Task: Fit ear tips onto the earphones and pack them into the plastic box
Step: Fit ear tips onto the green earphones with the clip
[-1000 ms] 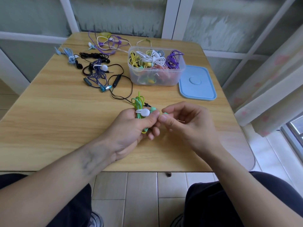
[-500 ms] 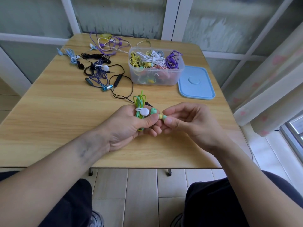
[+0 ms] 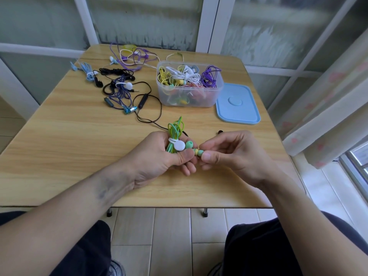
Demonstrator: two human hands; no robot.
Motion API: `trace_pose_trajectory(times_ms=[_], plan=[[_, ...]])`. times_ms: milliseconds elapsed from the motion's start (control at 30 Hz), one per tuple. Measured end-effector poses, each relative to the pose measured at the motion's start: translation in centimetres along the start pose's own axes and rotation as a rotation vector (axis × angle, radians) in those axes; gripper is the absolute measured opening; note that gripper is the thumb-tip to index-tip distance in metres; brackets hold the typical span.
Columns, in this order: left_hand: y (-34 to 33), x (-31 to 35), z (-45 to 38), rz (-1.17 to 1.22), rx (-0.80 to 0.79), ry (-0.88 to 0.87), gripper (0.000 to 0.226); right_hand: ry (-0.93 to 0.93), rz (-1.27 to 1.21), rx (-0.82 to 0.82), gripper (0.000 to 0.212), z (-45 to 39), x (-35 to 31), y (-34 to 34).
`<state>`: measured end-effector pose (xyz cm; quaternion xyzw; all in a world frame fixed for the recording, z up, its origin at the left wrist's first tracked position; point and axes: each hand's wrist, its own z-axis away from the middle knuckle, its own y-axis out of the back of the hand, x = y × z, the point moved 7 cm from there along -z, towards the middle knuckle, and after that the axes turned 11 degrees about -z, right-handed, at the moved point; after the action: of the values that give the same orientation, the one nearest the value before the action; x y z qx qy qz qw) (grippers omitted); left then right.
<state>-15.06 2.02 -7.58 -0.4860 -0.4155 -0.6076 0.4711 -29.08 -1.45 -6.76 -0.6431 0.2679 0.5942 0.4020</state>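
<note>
- Our left hand (image 3: 159, 154) curls its fingers (image 3: 187, 168) round a coiled green earphone bundle (image 3: 174, 134), the thumb lying across the front just below a white tab (image 3: 179, 145) that wraps the coil.
- The bundle's cable loops stick up above our left fingers, and one green earbud (image 3: 189, 144) rests against the fingertips, just right of the white tab.
- Our right hand (image 3: 237, 154) pinches a small green ear tip (image 3: 200, 152) between thumb and forefinger; the other fingers (image 3: 221, 140) are curled in loosely above it.
- The ear tip sits in the narrow space between the two thumbs, touching a yellowish ring on the second earbud held by our left fingers.
- Both hands hover close together over the near part of the counter (image 3: 79, 146).
- Beyond our fingers stands the clear plastic box (image 3: 189, 96), filled with yellow, white and purple earphones.
- Its blue lid (image 3: 238, 105) lies flat on the counter, just right of the box and beyond our right fingers.
- Loose earphones (image 3: 121, 90) in black, blue and purple lie scattered beyond our left fingers.
- A small dark piece (image 3: 220, 132) lies just beyond our right fingers; we cannot tell what it is.
</note>
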Motion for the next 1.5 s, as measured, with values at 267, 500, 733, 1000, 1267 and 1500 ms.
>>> trace_pose_trajectory(times_ms=[267,500,733,1000,1267,1500], plan=[[-0.2,-0.3,0.3,0.007,0.0,0.034,0.01,0.02,0.036,-0.055,0.012,0.2,-0.3,-0.6],[0.1,0.5,0.4,-0.192,0.073,-0.044,0.008,0.018,0.036,-0.024,0.012,0.3,0.2,-0.7],[0.8,1.5,0.6,-0.346,0.225,-0.161,0.013,-0.056,-0.148,0.019,0.011,0.1,1.3,-1.0],[1.1,1.0,0.5,-0.166,0.233,-0.083,0.008,0.263,0.184,0.104,0.009,0.2,-1.1,-0.7],[1.1,0.0,-0.3,0.069,0.231,0.107,0.006,0.626,0.715,0.051,0.03,0.6,-3.3,-1.9],[1.5,1.0,0.1,-0.182,0.34,-0.056,0.008,0.331,0.322,0.169,0.009,0.1,-2.0,-0.7]])
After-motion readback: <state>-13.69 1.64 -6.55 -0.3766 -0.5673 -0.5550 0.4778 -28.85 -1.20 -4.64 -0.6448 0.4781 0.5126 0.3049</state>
